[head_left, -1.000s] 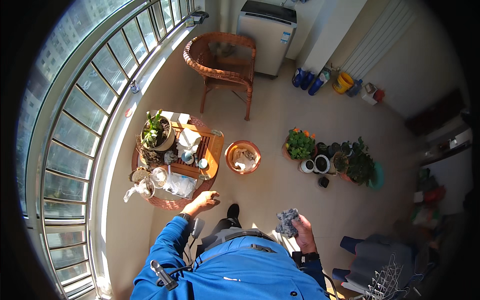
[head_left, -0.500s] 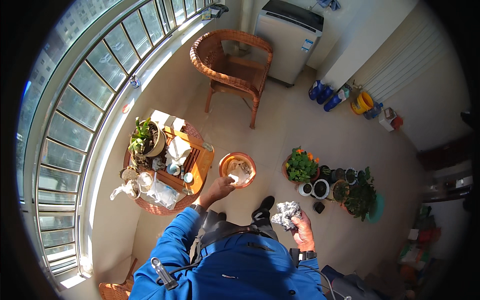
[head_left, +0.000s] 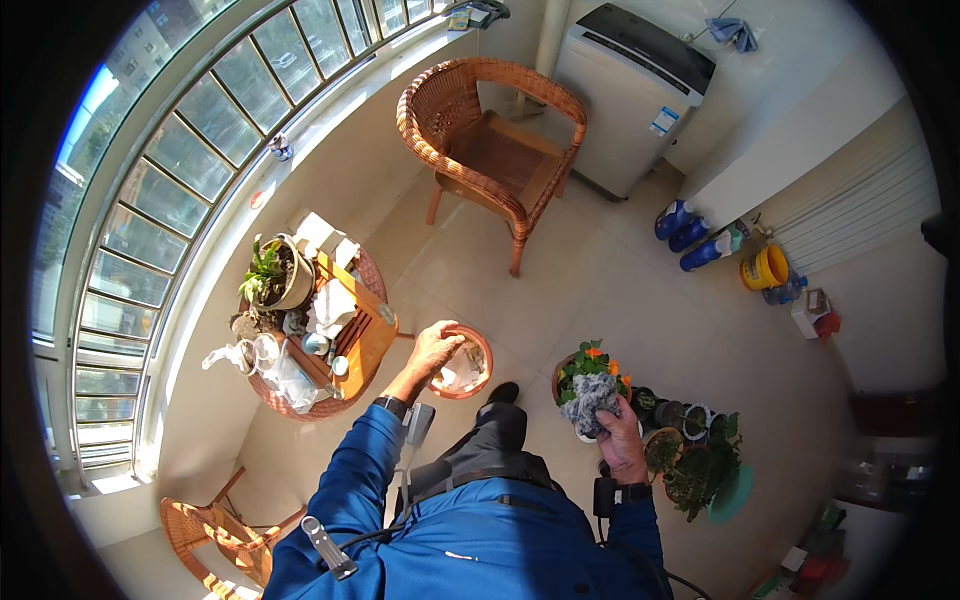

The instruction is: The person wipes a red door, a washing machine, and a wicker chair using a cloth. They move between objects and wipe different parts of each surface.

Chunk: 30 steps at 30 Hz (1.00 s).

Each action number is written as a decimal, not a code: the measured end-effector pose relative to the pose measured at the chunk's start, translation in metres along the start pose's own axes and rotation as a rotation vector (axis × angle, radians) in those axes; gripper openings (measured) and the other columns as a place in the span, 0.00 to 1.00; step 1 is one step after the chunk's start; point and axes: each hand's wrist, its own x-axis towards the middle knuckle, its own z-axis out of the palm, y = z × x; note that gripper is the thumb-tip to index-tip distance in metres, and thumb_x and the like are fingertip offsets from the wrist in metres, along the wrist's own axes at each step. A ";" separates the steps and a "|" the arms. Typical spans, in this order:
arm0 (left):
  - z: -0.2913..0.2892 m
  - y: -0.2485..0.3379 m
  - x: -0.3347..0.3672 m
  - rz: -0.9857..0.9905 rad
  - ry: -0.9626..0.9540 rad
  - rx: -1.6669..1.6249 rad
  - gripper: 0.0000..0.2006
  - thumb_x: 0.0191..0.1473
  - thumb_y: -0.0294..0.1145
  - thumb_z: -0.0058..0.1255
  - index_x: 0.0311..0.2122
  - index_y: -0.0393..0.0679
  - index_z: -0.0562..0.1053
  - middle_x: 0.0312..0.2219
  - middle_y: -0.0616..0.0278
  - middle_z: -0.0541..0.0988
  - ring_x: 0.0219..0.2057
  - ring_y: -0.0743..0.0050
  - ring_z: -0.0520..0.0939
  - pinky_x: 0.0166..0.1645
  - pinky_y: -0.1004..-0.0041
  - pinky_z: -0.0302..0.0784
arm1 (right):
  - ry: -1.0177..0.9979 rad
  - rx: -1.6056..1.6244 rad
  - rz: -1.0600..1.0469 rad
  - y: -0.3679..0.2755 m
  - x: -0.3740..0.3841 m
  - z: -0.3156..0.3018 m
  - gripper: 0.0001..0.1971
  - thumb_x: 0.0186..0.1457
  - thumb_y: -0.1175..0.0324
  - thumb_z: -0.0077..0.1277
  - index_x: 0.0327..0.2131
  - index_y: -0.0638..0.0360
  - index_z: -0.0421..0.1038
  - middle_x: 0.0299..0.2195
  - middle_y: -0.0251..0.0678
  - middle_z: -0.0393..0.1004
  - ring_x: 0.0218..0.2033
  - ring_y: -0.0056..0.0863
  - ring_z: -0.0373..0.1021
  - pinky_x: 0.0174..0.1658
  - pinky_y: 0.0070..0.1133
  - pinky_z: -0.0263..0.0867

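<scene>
A crumpled, mottled grey-and-white cloth (head_left: 590,402) is bunched in my right hand (head_left: 622,440), whose fingers grip its right side. It hangs over the orange-flowered potted plant (head_left: 592,368) and hides part of it. My left hand (head_left: 432,352) is at the upper left rim of a terracotta-coloured pot (head_left: 484,384) on the floor, fingers curled together. What those fingers hold, if anything, is hidden. Crumpled whitish pieces (head_left: 462,368) lie inside that pot.
To the left, a round wicker table (head_left: 372,278) bears a potted plant (head_left: 290,275), a wooden tray (head_left: 372,345) and plastic bags. A wicker chair (head_left: 510,160) stands ahead near a washing machine (head_left: 630,110). Several potted plants (head_left: 700,470) cluster at right; blue bottles (head_left: 690,235) stand beyond.
The view has shifted and turned. My right hand has lifted the grey-and-white cloth forward over the flowering plant. My left hand has moved from the pot's near side to its upper left rim.
</scene>
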 end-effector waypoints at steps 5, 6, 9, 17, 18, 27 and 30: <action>0.012 0.033 0.081 -0.066 0.141 -0.151 0.27 0.61 0.33 0.58 0.63 0.37 0.68 0.57 0.47 0.75 0.56 0.56 0.78 0.51 0.60 0.81 | 0.028 0.031 0.010 -0.041 0.076 -0.009 0.28 0.55 0.81 0.57 0.60 0.65 0.64 0.51 0.41 0.76 0.51 0.35 0.75 0.57 0.33 0.72; 0.013 0.042 0.101 -0.048 0.164 -0.167 0.28 0.61 0.35 0.57 0.64 0.36 0.67 0.58 0.47 0.74 0.57 0.56 0.77 0.52 0.59 0.81 | 0.019 0.002 0.016 -0.052 0.093 -0.010 0.29 0.55 0.80 0.58 0.61 0.65 0.64 0.52 0.41 0.75 0.51 0.34 0.75 0.58 0.34 0.71; 0.014 0.074 0.174 -0.080 0.228 -0.359 0.34 0.62 0.47 0.56 0.66 0.37 0.63 0.62 0.46 0.69 0.62 0.50 0.70 0.53 0.56 0.81 | 0.003 -0.078 0.036 -0.089 0.152 -0.007 0.30 0.55 0.77 0.60 0.61 0.64 0.62 0.53 0.40 0.74 0.53 0.34 0.74 0.60 0.35 0.70; -0.003 0.147 0.368 0.045 0.676 -0.613 0.34 0.65 0.56 0.47 0.66 0.40 0.62 0.61 0.51 0.67 0.59 0.57 0.69 0.61 0.53 0.68 | 0.011 -0.247 0.291 -0.153 0.350 0.049 0.29 0.55 0.79 0.58 0.60 0.65 0.63 0.50 0.39 0.75 0.49 0.31 0.76 0.55 0.29 0.74; -0.008 0.150 0.388 0.042 0.691 -0.623 0.33 0.65 0.55 0.47 0.65 0.39 0.62 0.60 0.49 0.69 0.59 0.57 0.70 0.60 0.56 0.68 | -0.006 -0.248 0.294 -0.156 0.376 0.059 0.29 0.56 0.81 0.57 0.61 0.66 0.62 0.49 0.39 0.75 0.49 0.30 0.76 0.55 0.29 0.74; -0.049 0.111 0.533 0.080 1.076 -0.946 0.18 0.61 0.38 0.58 0.47 0.39 0.66 0.39 0.56 0.75 0.36 0.64 0.78 0.39 0.61 0.80 | -0.119 -0.347 0.367 -0.130 0.546 0.134 0.29 0.55 0.85 0.55 0.61 0.69 0.62 0.49 0.42 0.76 0.49 0.31 0.76 0.56 0.28 0.74; -0.051 0.100 0.542 0.177 1.147 -0.788 0.22 0.60 0.44 0.59 0.48 0.41 0.63 0.37 0.52 0.76 0.32 0.59 0.80 0.35 0.58 0.82 | -0.210 -0.394 0.367 -0.102 0.574 0.145 0.29 0.55 0.85 0.56 0.61 0.71 0.63 0.49 0.40 0.76 0.48 0.26 0.76 0.54 0.24 0.73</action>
